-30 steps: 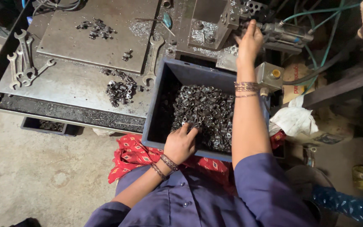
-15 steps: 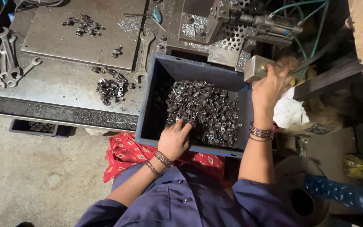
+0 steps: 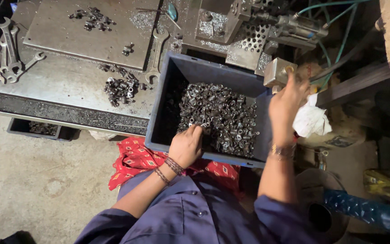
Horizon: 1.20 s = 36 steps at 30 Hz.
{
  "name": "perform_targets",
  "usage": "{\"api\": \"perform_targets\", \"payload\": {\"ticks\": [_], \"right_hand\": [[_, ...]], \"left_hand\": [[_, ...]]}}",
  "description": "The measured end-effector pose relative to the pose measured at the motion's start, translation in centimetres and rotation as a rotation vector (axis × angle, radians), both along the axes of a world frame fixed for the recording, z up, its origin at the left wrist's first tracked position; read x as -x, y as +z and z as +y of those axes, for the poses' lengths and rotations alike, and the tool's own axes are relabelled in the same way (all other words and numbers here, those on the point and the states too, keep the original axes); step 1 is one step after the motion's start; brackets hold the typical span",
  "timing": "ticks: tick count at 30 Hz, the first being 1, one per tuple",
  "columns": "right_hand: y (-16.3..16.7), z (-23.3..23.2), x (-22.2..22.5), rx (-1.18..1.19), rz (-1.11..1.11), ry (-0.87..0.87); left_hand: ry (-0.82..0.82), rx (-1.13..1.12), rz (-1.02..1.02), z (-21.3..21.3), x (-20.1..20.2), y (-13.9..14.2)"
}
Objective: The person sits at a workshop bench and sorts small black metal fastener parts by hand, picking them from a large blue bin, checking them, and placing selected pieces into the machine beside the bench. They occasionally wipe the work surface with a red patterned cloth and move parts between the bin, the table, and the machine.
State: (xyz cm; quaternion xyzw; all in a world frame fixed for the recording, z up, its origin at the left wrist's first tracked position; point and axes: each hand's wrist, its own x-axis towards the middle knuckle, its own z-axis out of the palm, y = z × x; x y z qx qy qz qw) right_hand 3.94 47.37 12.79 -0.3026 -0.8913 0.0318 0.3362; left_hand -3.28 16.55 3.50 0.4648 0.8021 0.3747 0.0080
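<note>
I see the left hand (image 3: 187,145) reaching into the near edge of the dark blue plastic bin (image 3: 168,90), fingers curled down into the heap of small metal fittings (image 3: 220,115) that fills most of the bin floor. The hand looks closed around a few pieces, though its fingertips are buried and I cannot tell how many it holds. The right hand (image 3: 286,106) is raised over the bin's right rim, fingers loosely bent, just below a small square metal block (image 3: 278,71) on the machine (image 3: 249,27); the hand is blurred, so I cannot tell whether it grips anything.

Handling judgement: the fittings appear to be short, hollow steel pieces, rigid, individually light but heavy in bulk. Surfaces are probably oily and edges may be sharp. I would pick singly, pinching across the outer wall, or scoop shallowly from the top of the heap.

More loose fittings (image 3: 120,86) lie on the steel desk (image 3: 46,86), with open-ended spanners (image 3: 5,58) at its left edge. A white rag (image 3: 312,119) sits right of the bin.
</note>
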Motion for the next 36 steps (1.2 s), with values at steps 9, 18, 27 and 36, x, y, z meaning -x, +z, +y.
{"api": "perform_targets", "payload": {"ticks": [9, 18, 27, 36], "right_hand": [[-8.6, -16.3, -0.7, 0.789, -0.030, 0.440], [-11.1, -15.9, -1.7, 0.946, 0.103, 0.598], [-11.1, -15.5, -1.5, 1.432, 0.287, 0.473], [-9.1, -16.0, -1.3, 1.357, 0.252, 0.583]], "left_hand": [[0.082, -0.053, -0.141, 0.0, -0.2, 0.1], [0.026, 0.055, -0.087, 0.1, -0.2, 1.4], [0.104, 0.066, -0.011, 0.1, -0.5, 2.4], [0.090, 0.000, 0.030, 0.1, -0.4, 1.3]]}}
